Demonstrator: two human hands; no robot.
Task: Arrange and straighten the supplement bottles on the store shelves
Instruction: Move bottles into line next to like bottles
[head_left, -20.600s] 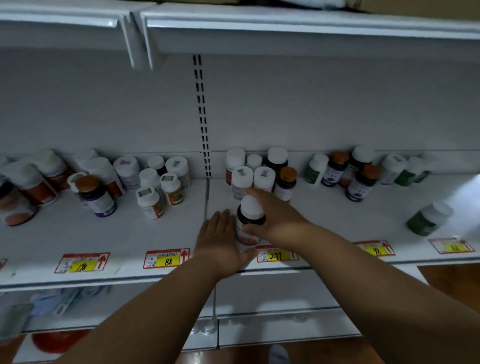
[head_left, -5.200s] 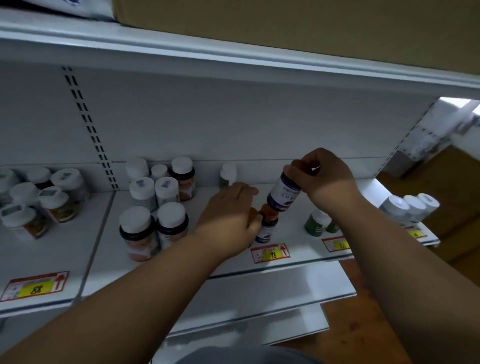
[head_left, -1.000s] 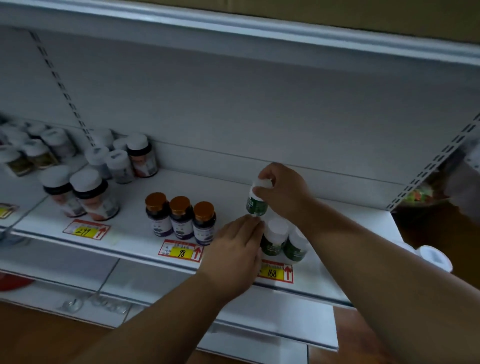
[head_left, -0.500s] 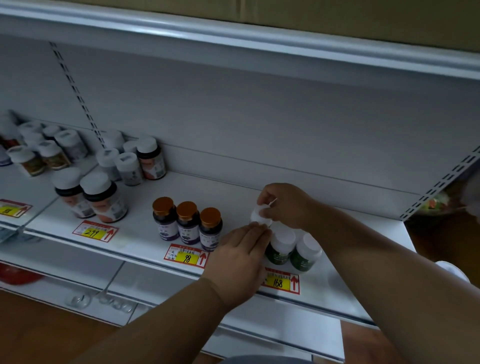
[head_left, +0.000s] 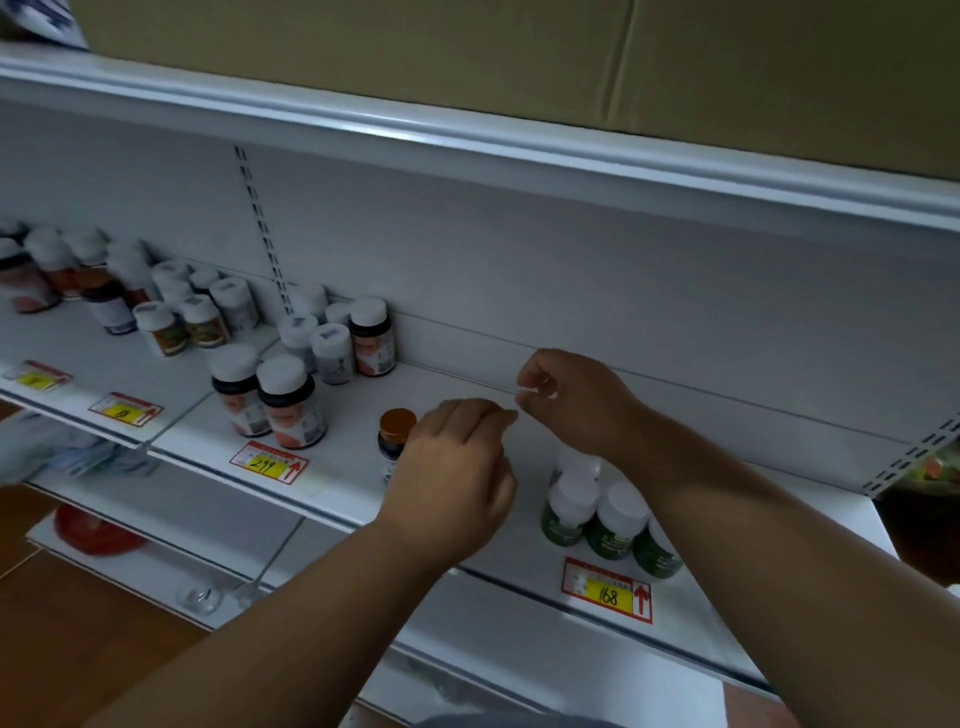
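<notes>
Several green supplement bottles with white caps stand grouped near the front edge of the white shelf, above the 168 price tag. My right hand hovers above and behind them with its fingers curled, holding nothing. My left hand hangs relaxed over the row of dark bottles with orange caps; only the leftmost one shows, and I cannot tell whether the hand touches them.
Two large white-capped bottles stand above the 299 tag, with smaller ones behind and more bottles on the left shelf section. A cardboard box sits on the shelf above. Lower shelves jut out below.
My right hand has let go of the green bottle, which now stands with the others, and has lifted up. My left hand has drawn back over the orange-capped bottles.
</notes>
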